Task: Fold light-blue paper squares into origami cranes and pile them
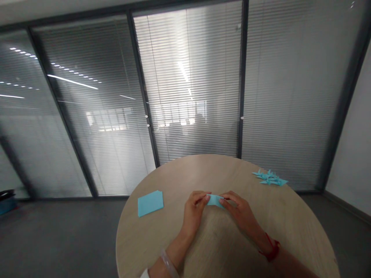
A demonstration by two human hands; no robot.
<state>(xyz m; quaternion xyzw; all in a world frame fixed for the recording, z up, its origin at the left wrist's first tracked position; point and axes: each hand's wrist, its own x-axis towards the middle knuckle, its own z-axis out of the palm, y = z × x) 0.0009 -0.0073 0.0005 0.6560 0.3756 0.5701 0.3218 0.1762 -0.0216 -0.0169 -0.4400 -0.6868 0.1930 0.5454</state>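
Paper [215, 200] — light blue — left hand [193, 212] and right hand [242, 214] pinch its ends.

Blinds [214, 77] hang between dark frames [243, 77] above grey floor [72, 235].

Left hand [191, 213]: a pale, translucent bangle [169, 263] sits well behind the fingers [199, 194]; farther back from them, a white sleeve edge [144, 274] shows. Right hand [242, 211]: a red bracelet [272, 250], thin strand included, sits behind the fingers.
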